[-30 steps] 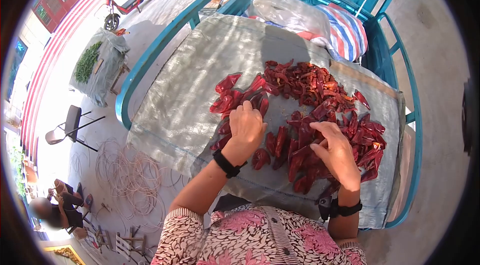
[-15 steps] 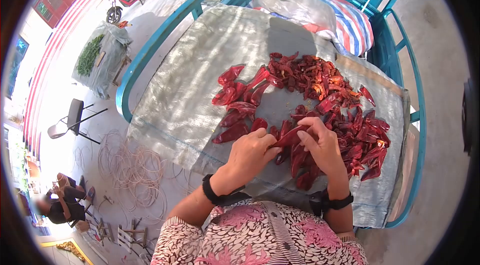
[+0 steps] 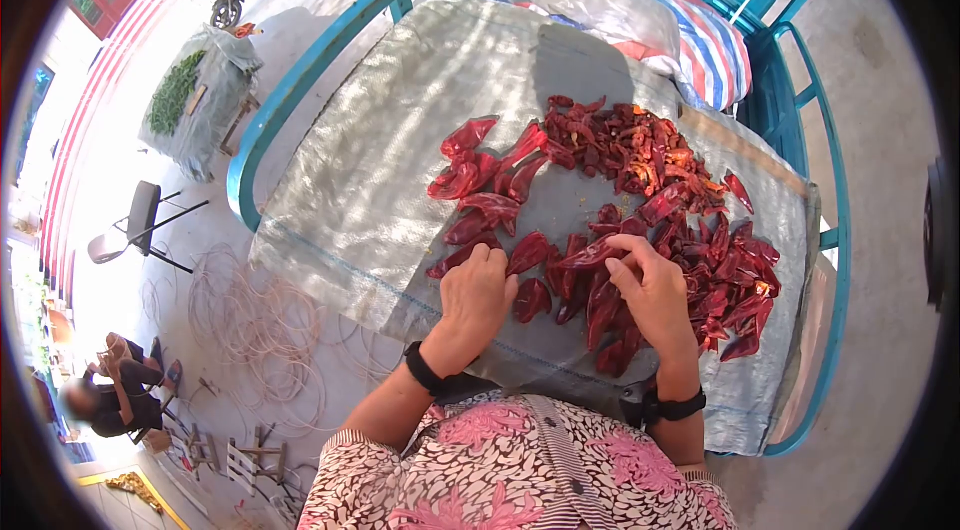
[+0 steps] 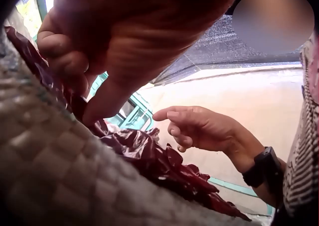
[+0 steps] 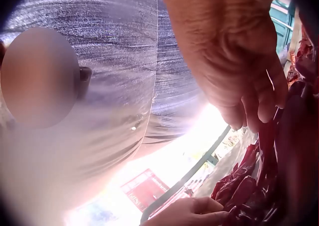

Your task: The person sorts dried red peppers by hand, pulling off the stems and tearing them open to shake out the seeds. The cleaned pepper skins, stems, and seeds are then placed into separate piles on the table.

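Red dried chili [image 3: 590, 255] lies on the woven sack [image 3: 400, 150] between our hands, its long axis slanting from lower left to upper right. Our right hand [image 3: 660, 300] touches its right end with the index finger straight and the other fingers loosely curled. Our left hand [image 3: 478, 295] curls onto neighbouring chilies [image 3: 470, 252]; whether it is clamped on one, we cannot tell.

From the head: looking steeply down and forward onto sack [image 3: 400, 130] and red chillies [image 3: 640, 160]. From the left wrist: very near, low over the sack, facing across to the right hand [image 4: 199, 129]. From the right wrist: equally near, under the palm, facing back to the left hand [image 5: 189, 213]. Overlapping on the chillies.
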The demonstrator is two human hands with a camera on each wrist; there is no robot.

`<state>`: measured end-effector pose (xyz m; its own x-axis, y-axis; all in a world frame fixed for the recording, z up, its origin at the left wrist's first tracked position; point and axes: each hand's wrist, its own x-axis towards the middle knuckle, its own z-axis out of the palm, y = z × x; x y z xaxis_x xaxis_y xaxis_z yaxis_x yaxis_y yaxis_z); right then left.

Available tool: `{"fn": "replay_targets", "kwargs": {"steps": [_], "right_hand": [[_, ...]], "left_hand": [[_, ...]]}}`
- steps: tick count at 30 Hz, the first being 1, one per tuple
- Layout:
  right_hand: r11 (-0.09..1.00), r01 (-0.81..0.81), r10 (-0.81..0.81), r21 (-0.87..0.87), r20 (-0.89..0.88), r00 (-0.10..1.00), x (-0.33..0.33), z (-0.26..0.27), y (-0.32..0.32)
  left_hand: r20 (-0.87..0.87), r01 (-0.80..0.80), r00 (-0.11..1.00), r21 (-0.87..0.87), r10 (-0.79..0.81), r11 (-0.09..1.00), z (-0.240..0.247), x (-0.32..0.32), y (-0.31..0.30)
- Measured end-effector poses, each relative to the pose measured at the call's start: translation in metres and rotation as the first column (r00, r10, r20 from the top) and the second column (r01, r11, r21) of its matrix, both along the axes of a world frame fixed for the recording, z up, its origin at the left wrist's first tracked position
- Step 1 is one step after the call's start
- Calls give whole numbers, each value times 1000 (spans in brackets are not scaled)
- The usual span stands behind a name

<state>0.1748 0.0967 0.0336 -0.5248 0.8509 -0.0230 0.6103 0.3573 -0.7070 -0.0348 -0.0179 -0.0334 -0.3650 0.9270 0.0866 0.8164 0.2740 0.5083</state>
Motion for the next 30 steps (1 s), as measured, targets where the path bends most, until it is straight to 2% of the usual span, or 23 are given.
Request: {"fn": "replay_targets", "kwargs": {"steps": [4,7,9,10,12,15,16,17,18,21,24,25,26,27,28,29,30], "right_hand": [[995,-18,27,-98,89,996,-16,16,-8],[971,-157,168,-178,45,985,-22,19,-13],[966,-176,180,-187,5,984,-21,6,-14],[964,-184,185,-190,-15,983,-20,1,-14],[988,-100,106,-115,45,993,-18,2,-15],[1000,-9,11,-17,116,993,-11,10,-12],[1000,14,-16,13,136,991,-9,12,-12],[996,57,-60,65,47,997,-7,11,-14],[996,81,-82,42,22,996,-7,13,-13],[992,123,-122,4,-55,991,-4,14,-10],[977,174,-189,-127,-122,974,2,10,-9],[976,173,-191,-132,-138,972,4,8,-10],[975,174,-195,-138,-157,968,5,6,-11],[975,175,-199,-140,-180,963,5,5,-10],[979,161,-182,-122,-192,964,5,4,-10],[983,152,-171,-105,-210,963,5,3,-10],[984,151,-168,-89,-234,958,3,1,-11]], "left_hand": [[233,47,971,18,-50,999,26,-2,-11],[339,72,939,-12,-63,997,44,2,-19],[384,79,921,-30,-62,996,47,5,-21],[348,51,937,-17,-42,999,46,4,-22],[274,-2,962,13,-1,1000,42,-1,-23],[47,-105,994,94,101,990,25,-15,-22],[33,-114,993,51,112,992,18,-19,-22],[18,-122,992,8,122,993,11,-22,-22],[3,-131,991,-34,131,991,8,-24,-21],[-59,-130,989,45,132,991,13,-23,-18],[179,-50,983,72,36,996,46,-24,-26],[285,-2,956,251,-72,968,61,-25,-33],[364,26,910,427,-198,904,76,-26,-41],[175,52,958,676,-228,735,92,-23,-47],[-20,121,979,857,-203,501,102,-23,-50],[-131,139,935,990,-330,0,105,-17,-35],[-107,73,865,993,-490,-88,121,-5,-53]]}}
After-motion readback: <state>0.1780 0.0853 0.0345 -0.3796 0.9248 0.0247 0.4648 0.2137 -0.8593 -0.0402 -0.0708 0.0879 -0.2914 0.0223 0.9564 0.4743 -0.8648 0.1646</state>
